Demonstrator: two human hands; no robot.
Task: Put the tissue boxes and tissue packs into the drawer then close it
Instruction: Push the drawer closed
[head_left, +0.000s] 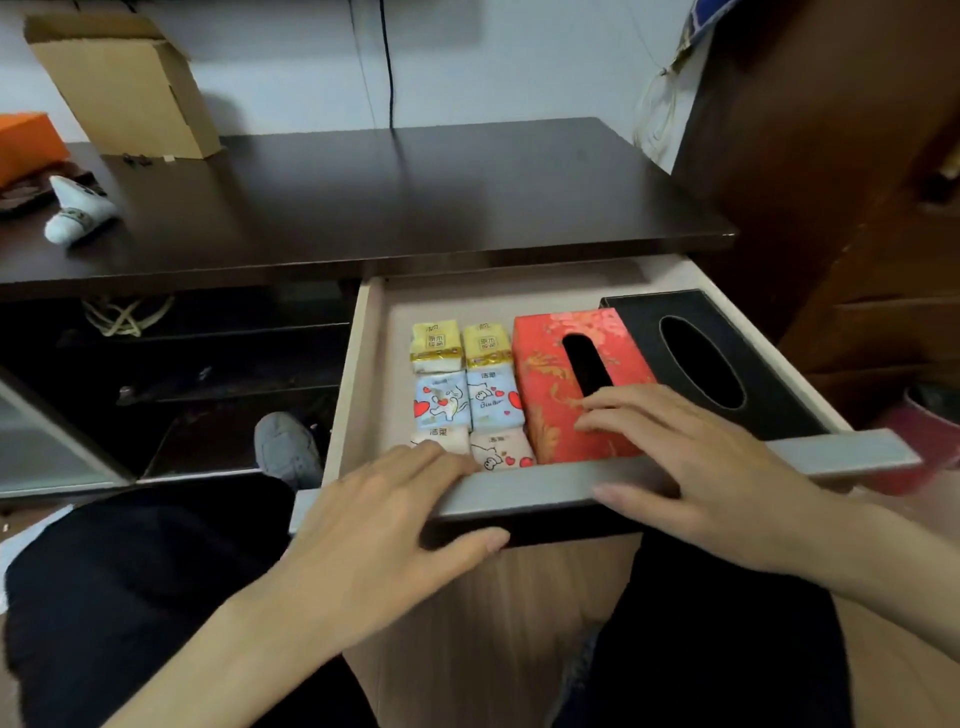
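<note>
The drawer is pulled out from under the dark desk, and all tissue items are seen inside it. A black tissue box is placed at the drawer's right side, with a red tissue box just beside it on the left, the two touching or nearly so. Six small tissue packs are laid in two columns left of the red box: yellow packs at the back, blue heart-print packs in the middle, pink packs nearest the front, partly hidden. The drawer's grey front rail is gripped by the left hand, fingers laid over the top near the pink packs, thumb hooked under the front face. The right hand is spread, fingers resting flat on the red tissue box's top, thumb lying along the rail; nothing is pinched by it. On the desk, a cardboard box is stood at back left, an orange box at the far left edge, and a white sock-like item lies near it.
</note>
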